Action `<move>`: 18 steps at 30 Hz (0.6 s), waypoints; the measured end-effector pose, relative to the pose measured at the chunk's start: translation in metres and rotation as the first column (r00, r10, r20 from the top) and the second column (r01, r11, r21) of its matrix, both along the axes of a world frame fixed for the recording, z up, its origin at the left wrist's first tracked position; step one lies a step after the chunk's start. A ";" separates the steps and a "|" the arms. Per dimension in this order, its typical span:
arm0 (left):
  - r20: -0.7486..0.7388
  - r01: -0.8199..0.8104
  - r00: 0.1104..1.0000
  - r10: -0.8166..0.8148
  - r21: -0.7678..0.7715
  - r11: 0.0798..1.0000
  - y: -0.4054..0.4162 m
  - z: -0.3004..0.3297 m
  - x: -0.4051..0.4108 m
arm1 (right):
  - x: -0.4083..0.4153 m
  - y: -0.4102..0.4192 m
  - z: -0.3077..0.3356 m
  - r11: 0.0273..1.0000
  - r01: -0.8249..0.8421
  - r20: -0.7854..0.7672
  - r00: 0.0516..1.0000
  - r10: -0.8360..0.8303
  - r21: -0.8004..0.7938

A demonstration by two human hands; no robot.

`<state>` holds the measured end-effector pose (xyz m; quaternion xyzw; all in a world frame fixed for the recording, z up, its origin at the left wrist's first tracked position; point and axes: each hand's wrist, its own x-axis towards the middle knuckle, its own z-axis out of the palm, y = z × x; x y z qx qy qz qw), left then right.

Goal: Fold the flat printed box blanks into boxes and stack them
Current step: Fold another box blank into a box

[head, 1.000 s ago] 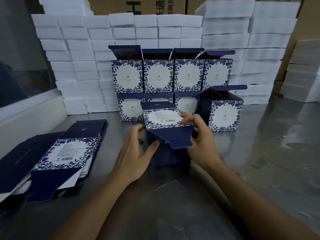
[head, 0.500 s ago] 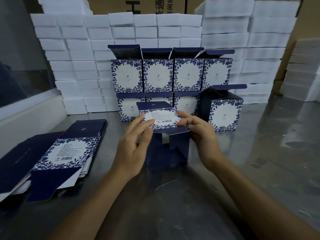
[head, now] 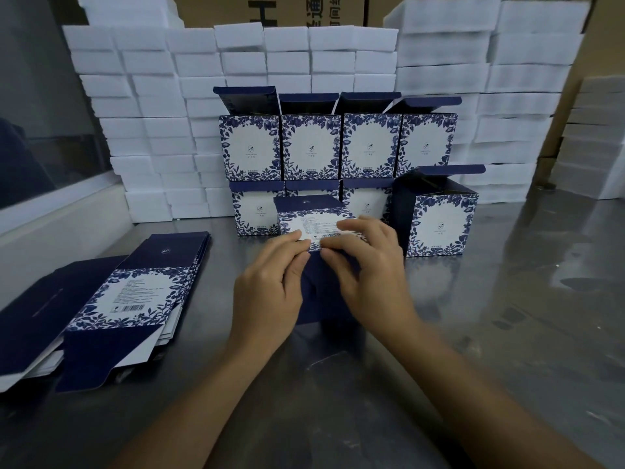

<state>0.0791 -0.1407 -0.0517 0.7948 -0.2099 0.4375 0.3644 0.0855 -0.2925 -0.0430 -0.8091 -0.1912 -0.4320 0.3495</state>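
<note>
Closing a flap on the box (head: 314,228) at table (head: 507,333) centre, just in front of the stack (head: 338,147) of finished boxes. Left hand (head: 270,292) sits on the box's near-left side, fingers curled over the top edge beside the barcode panel, thumb against the dark front face. Right hand (head: 368,265) covers the near-right side, fingers bent over the printed top panel and pressing it down; exact thumb position is hidden. Both hands grip the box; neither is spread flat.

The box stands on the table, printed panel up and tilted toward the camera, its lower part blocked by the hands. One more folded box (head: 439,218) stands alone to the right, lid flap up, touching or just beside the stack. Flat blanks (head: 125,299) lie in a pile at left, well apart from the hands. White foam blocks (head: 152,130) are walled up behind.

Handling judgement: thin printed card, light, stiff only along creases, crushes easily at panel centres. Glossy print looks a bit slippery. Best hold is at corners and fold lines, with fingertips on flap edges when tucking. Likely step: finishing the end flap, then placing the box on the stack.
</note>
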 end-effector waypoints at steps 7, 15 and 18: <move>0.066 -0.065 0.996 0.062 0.040 0.997 -0.002 0.000 -0.001 | -0.008 0.014 0.000 0.991 0.097 0.026 0.995 -0.095 -0.091; 0.034 -0.036 0.999 0.037 -0.032 0.999 0.004 0.001 0.005 | 0.001 -0.001 -0.004 0.999 -0.041 0.035 0.999 0.040 0.025; 0.043 -0.028 0.999 0.030 -0.034 0.999 0.003 0.002 0.006 | 0.004 -0.008 -0.003 0.997 -0.039 0.043 0.998 0.036 0.059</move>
